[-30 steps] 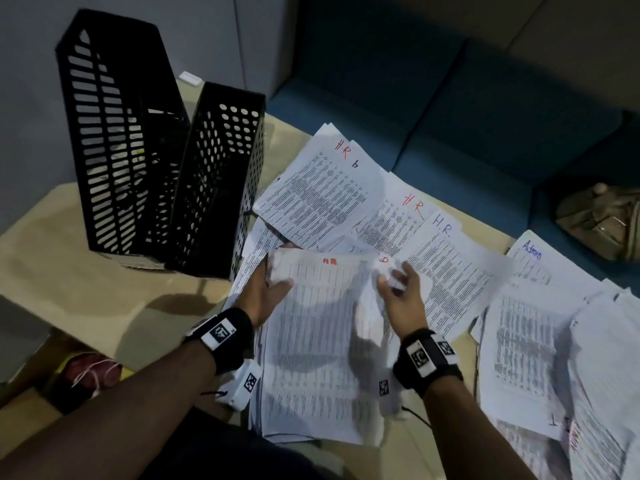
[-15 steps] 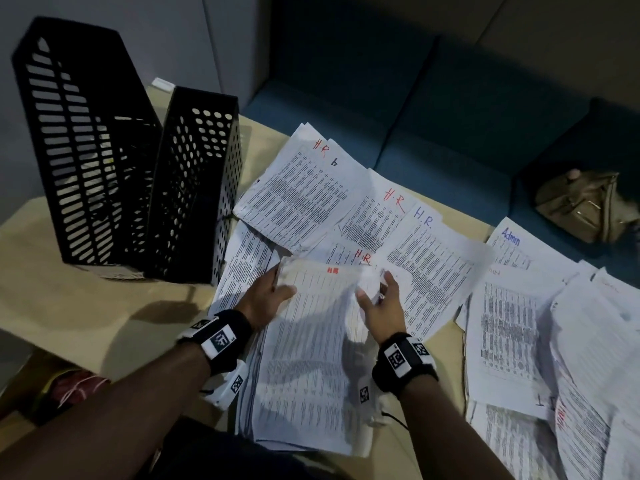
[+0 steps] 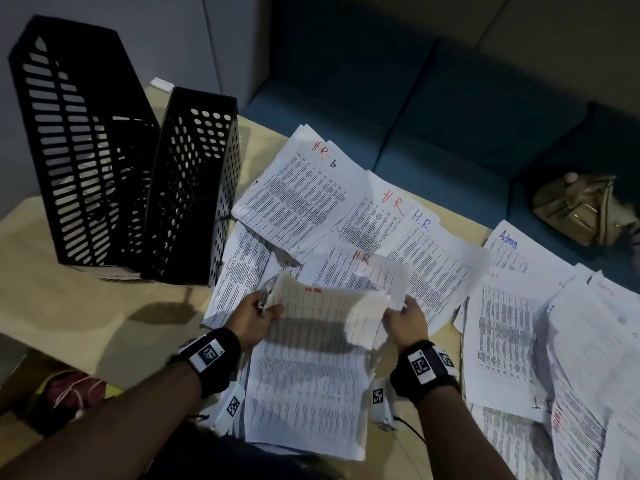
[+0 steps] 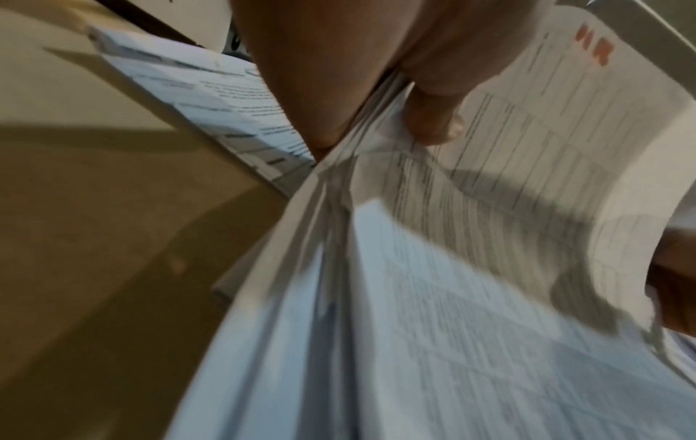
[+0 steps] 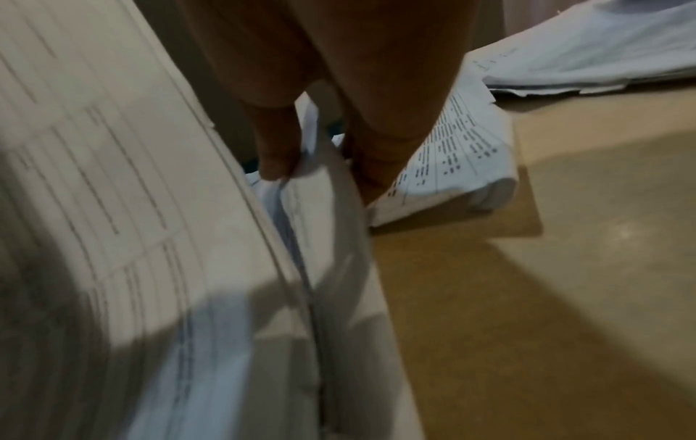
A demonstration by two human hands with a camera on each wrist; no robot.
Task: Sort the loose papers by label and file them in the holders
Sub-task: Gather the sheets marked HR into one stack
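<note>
Hands first: I have two in view, and both grip the same stack of papers (image 3: 311,368) at lower centre of the head view. My left hand (image 3: 251,318) pinches the stack's upper left corner, thumb on top; my right hand (image 3: 403,322) pinches the upper right corner. The stack's top edge is lifted and curls back toward me, with a red mark near it — I cannot read it for sure.

Two black holders stand upright, side by side and touching, at upper left: a slotted holder (image 3: 74,133) and a round-holed holder (image 3: 194,188) just right of it.

Loose sheets lie fanned across the middle and right of the frame, overlapping. I count four with "H.R" written at the top; the farthest HR sheet (image 3: 298,188) lies just beside the round-holed holder. One Admin sheet (image 3: 509,247) lies at right, with more sheets below it whose labels I cannot make out.

Everything rests on a tan wooden table (image 3: 86,317). Behind it runs a dark blue sofa (image 3: 450,109) — a tan handbag (image 3: 581,209) sits on it at far right. A grey wall (image 3: 156,32) fills the upper left.
</note>
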